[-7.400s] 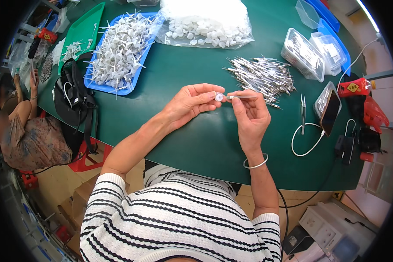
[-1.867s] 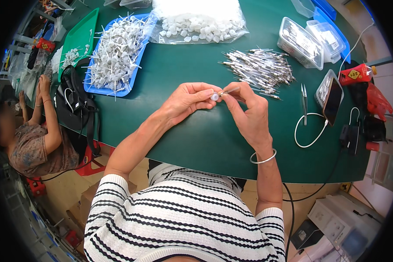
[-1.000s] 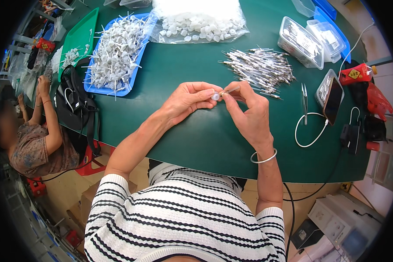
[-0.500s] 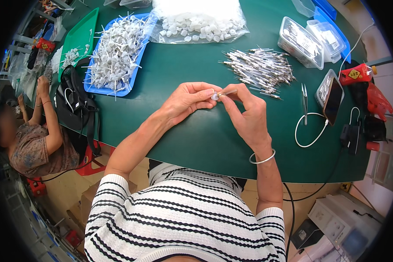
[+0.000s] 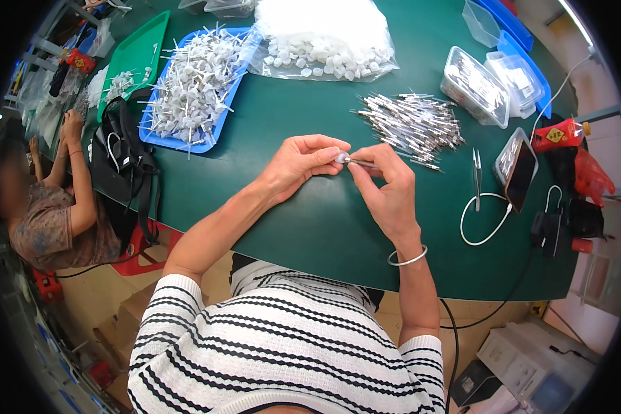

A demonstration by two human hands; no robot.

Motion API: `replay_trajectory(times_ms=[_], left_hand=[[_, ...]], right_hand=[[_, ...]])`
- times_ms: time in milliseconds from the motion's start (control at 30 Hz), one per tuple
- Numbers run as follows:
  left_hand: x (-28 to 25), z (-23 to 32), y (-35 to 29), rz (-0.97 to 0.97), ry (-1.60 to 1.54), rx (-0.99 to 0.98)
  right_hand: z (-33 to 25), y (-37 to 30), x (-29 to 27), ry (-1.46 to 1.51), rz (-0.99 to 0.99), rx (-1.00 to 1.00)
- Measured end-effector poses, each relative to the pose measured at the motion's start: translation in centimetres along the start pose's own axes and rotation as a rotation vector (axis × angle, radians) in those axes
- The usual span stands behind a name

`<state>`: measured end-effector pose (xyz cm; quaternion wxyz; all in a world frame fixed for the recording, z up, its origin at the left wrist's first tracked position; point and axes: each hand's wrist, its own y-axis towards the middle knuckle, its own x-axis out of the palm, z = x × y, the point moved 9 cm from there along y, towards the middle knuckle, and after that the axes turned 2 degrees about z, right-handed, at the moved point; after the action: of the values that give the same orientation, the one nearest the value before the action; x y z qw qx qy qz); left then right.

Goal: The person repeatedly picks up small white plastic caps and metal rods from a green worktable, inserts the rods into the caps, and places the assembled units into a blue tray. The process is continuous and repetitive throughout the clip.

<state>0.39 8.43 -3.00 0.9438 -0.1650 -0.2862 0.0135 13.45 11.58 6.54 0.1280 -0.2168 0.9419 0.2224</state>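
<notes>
Over the green tabletop, my left hand (image 5: 303, 164) pinches a small translucent white cap (image 5: 341, 158) between thumb and fingers. My right hand (image 5: 386, 181) grips a thin metal rod (image 5: 363, 163), its tip meeting the cap; whether it sits inside the cap I cannot tell. Beyond my right hand lies a heap of thin silver-and-white rods (image 5: 414, 127). A clear plastic bag (image 5: 324, 34) of loose white caps rests at the back. Left of it, a blue tray (image 5: 217, 131) is piled with capped rods (image 5: 193, 86).
On the right are lidded clear boxes (image 5: 477, 83), tweezers (image 5: 477, 179), a phone (image 5: 521, 183) with a white cable, and a red bottle (image 5: 557, 136). A black backpack (image 5: 124, 155) and a green tray (image 5: 145, 48) lie left. Another person (image 5: 62, 207) sits at far left.
The whole view has shifted slightly, so the table items appear lower. My right fingers have moved back along the rod, and more of it shows beside the cap.
</notes>
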Motion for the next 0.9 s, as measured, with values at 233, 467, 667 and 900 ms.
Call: replay_trajectory(times_ms=[233, 467, 667, 900], left_hand=[[0.8, 2.0, -0.8, 0.019, 0.158, 0.188], [0.5, 2.2, -0.9, 0.030, 0.199, 0.197], [0.7, 2.1, -1.1, 0.020, 0.220, 0.196], [0.9, 1.6, -1.0, -0.008, 0.178, 0.193]], right_hand=[[0.8, -0.2, 0.6, -0.130, -0.123, 0.102], [0.2, -0.2, 0.9, -0.215, -0.102, 0.017], [0.0, -0.4, 0.9, -0.227, -0.074, -0.016], [1.1, -0.8, 1.0, -0.130, -0.096, 0.075]])
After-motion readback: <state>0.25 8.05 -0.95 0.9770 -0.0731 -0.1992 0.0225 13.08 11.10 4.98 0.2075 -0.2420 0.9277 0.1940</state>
